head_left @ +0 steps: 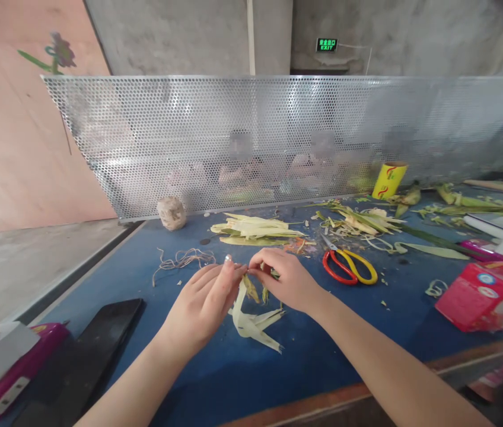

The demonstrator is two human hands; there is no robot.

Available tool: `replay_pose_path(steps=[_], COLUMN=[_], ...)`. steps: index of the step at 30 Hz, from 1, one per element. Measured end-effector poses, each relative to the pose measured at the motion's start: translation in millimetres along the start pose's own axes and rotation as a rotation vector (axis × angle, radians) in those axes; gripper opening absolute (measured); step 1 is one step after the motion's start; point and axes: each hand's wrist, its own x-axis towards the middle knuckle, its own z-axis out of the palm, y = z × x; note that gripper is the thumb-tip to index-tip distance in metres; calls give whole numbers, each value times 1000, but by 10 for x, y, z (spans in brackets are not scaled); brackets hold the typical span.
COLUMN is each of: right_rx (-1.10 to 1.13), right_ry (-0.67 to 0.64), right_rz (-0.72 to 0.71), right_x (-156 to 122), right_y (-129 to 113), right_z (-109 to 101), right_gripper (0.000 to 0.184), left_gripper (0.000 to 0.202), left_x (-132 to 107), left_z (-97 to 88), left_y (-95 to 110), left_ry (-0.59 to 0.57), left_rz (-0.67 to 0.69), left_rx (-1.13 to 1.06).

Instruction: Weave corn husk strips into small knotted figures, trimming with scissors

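In the middle of the view my left hand (209, 296) and my right hand (285, 276) meet above the blue table, their fingertips pinched close together. Below the fingers hangs a pale green corn husk piece (247, 326), folded and split into several pointed strips. A smaller yellowish husk strip (251, 289) shows between the hands. Exactly how the fingertips grip the husk is partly hidden. Just beyond my left hand lies a loose tangle of thin twine (184, 259). Scissors (352, 267) with one red and one yellow handle rest to the right of my right hand.
Husk strips lie in a pile (254, 228) behind my hands, with more scraps (358, 219) at right. A twine ball (172, 213), a yellow tube (389, 180) and a perforated metal screen (189, 136) stand behind. A red packet (478, 296) sits right, a black phone (109, 332) left.
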Motion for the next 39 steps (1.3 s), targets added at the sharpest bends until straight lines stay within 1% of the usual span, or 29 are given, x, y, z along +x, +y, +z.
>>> replay_pose_path(steps=[3, 8, 12, 17, 23, 27, 31, 35, 36, 39], right_rx=[65, 82, 53, 113, 175, 178, 159, 215, 244, 317], right_ry=[-11, -16, -21, -26, -31, -66, -148, -181, -187, -211], right_rz=[41, 15, -6, 36, 80, 77, 45, 58, 62, 82], right_x=[-2, -7, -14, -11, -8, -11, -7, -3, -2, 2], right_y=[5, 14, 5, -17, -19, -9, 12, 19, 16, 4], right_z=[0, 1, 12, 19, 30, 30, 25, 25, 25, 26], right_gripper=[8, 11, 10, 9, 7, 11, 9, 9, 9, 11], left_gripper=[90, 87, 86, 87, 85, 85, 81, 83, 84, 88], left_x=[-3, -30, -54, -66, -58, -44, -71, -83, -78, -54], left_z=[18, 50, 59, 54, 79, 113, 135, 118, 107, 76], left_y=[-4, -20, -29, -27, -9, 16, 33, 54, 63, 90], left_ry=[22, 46, 47, 54, 56, 51, -11, -41, -40, -59], left_rz=[-42, -75, -62, -48, -66, -89, -192, -285, -323, -496], left_rx=[-2, -25, -35, -14, -5, -25, -138, -227, -254, -343])
